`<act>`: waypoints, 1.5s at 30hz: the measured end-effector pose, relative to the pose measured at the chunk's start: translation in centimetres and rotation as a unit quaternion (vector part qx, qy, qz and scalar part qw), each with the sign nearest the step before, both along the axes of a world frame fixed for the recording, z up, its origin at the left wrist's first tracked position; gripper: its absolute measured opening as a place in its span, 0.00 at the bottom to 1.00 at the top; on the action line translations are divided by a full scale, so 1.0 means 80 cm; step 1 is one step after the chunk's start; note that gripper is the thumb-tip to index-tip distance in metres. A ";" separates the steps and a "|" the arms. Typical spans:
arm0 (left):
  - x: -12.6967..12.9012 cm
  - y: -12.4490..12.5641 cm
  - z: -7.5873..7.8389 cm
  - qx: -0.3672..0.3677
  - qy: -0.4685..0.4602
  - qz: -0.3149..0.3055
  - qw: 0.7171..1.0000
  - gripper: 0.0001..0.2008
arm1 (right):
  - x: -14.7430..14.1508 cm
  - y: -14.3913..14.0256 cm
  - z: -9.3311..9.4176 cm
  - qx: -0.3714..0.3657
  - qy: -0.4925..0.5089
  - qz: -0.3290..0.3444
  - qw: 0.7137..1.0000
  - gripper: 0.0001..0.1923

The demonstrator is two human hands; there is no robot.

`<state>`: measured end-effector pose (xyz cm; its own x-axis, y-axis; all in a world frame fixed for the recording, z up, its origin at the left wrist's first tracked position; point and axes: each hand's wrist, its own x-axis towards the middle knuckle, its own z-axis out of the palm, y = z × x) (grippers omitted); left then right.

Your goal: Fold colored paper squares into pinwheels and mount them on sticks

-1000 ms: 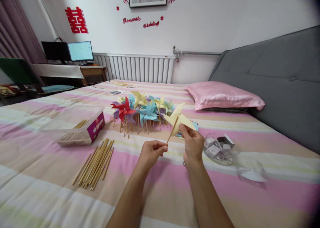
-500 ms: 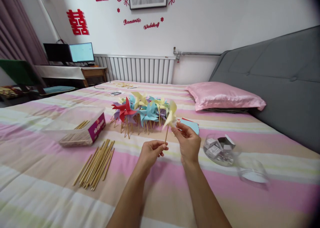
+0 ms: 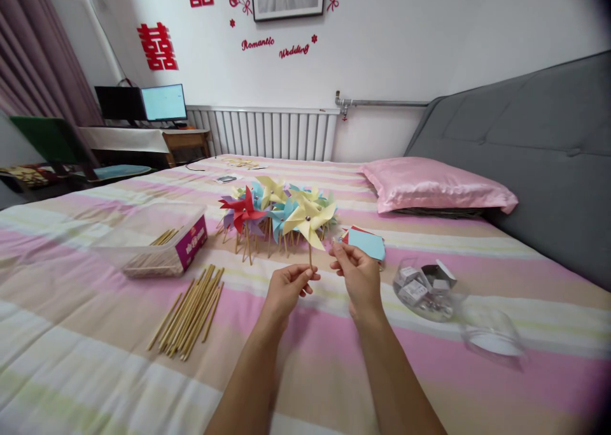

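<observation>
Over the bed (image 3: 95, 333), short of its far edge, left hand (image 3: 286, 288) pinches a pinwheel (image 3: 308, 220) by its stick (image 3: 310, 257), likely for free spin; right hand (image 3: 361, 279): grip unclear.

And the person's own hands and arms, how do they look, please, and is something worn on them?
The left hand and right hand are ungloved. Both forearms are bare, with no sleeve or cuff visible up to the picture's lower edge.
</observation>
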<state>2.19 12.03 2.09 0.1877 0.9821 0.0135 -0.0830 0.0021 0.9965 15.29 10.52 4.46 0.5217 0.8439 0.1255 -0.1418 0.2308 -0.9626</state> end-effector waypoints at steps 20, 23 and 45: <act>-0.050 0.056 -0.038 0.011 0.387 0.333 0.860 0.13 | -0.005 -0.001 -0.022 -0.039 -0.082 0.126 0.988 0.16; -0.048 0.059 -0.046 -0.003 0.396 0.343 0.852 0.14 | -0.004 -0.002 -0.020 -0.039 -0.077 0.132 0.987 0.15; -0.046 0.055 -0.042 -0.008 0.370 0.379 0.848 0.11 | 0.013 0.001 -0.020 -0.040 -0.096 0.090 0.990 0.14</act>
<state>-1.52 16.41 -1.27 -0.5457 0.8238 0.1535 0.5819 0.2407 0.7768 16.30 10.62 2.82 0.3348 0.9323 0.1368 0.0143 0.1401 -0.9900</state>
